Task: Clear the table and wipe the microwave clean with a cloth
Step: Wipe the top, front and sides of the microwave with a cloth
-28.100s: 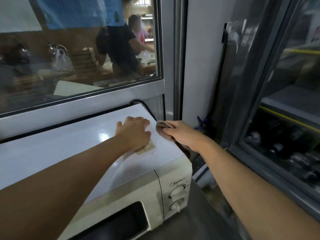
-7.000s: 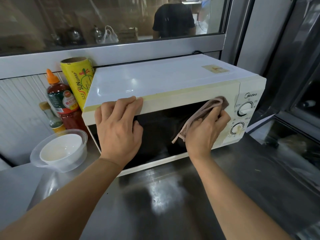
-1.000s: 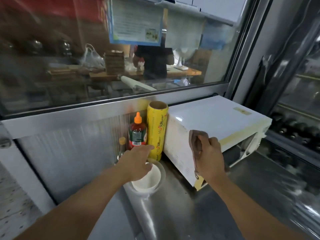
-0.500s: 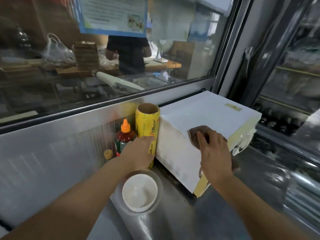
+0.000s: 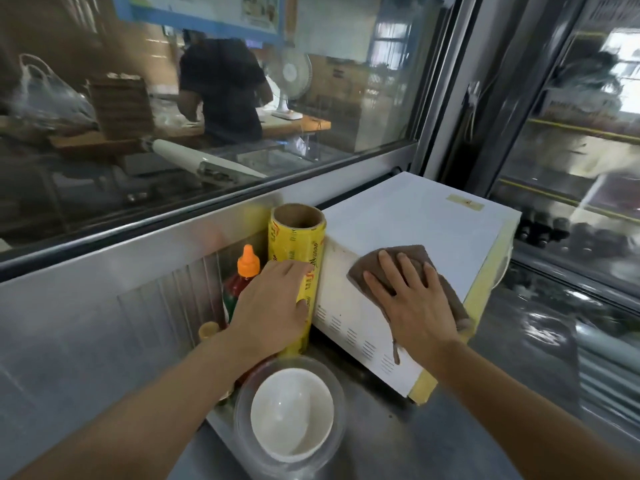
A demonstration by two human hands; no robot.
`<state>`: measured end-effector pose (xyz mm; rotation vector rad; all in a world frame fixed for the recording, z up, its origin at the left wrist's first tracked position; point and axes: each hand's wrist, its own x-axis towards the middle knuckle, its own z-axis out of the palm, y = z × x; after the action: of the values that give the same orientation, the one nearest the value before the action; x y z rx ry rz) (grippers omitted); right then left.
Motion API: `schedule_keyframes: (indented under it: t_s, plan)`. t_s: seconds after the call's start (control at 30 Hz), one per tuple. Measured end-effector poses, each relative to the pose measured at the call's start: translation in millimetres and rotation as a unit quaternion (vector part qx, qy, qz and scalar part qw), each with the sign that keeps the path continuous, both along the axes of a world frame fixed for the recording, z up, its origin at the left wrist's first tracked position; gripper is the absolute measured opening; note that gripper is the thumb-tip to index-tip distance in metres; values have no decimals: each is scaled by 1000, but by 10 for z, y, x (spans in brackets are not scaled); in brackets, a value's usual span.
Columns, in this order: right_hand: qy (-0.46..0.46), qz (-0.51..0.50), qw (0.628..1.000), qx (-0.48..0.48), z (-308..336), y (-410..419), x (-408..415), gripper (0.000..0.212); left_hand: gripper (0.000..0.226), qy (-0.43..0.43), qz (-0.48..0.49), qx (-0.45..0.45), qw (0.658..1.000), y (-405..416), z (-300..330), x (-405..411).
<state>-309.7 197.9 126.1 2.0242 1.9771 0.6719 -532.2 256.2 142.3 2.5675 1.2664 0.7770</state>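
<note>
The white microwave (image 5: 415, 216) stands on the steel counter (image 5: 433, 445), its vented left side facing me. A brown cloth (image 5: 412, 256) lies over the top-left edge of the microwave. My right hand (image 5: 414, 303) presses flat on the cloth, fingers spread. My left hand (image 5: 273, 303) wraps around the upright yellow cling-film roll (image 5: 296, 244), which stands against the microwave's left side.
A red sauce bottle with an orange cap (image 5: 242, 275) and a small capped bottle (image 5: 207, 330) stand behind the roll. A white bowl inside a clear bowl (image 5: 289, 414) sits near my left forearm. A window (image 5: 207, 116) runs behind; a glass-door fridge (image 5: 571, 168) is at right.
My left hand rose from the bowl to the yellow roll and closed around it. My right hand slid the cloth from the microwave's side up to its top-left edge.
</note>
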Motion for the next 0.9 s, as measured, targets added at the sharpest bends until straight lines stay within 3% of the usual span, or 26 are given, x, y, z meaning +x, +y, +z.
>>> schedule_keyframes:
  t_s: [0.23, 0.33, 0.43, 0.57, 0.8, 0.9]
  plan:
    - [-28, 101, 994, 20, 53, 674, -252, 69, 51, -11, 1, 61, 998, 107, -99, -11]
    - [-86, 106, 991, -2, -13, 670, -207, 79, 51, -15, 0, 62, 998, 86, -142, 20]
    - [-137, 115, 984, -12, -79, 519, -125, 75, 50, -19, 2, 54, 998, 51, -162, 21]
    - [-132, 121, 984, -13, 17, 551, -146, 70, 49, -22, 3, 60, 998, 57, -167, -32]
    - [-178, 115, 977, 14, -161, 687, -189, 84, 50, -9, 10, 55, 998, 50, -328, -58]
    - [-221, 128, 966, -34, -368, 604, -186, 82, 49, 8, 0, 66, 998, -5, -360, -48]
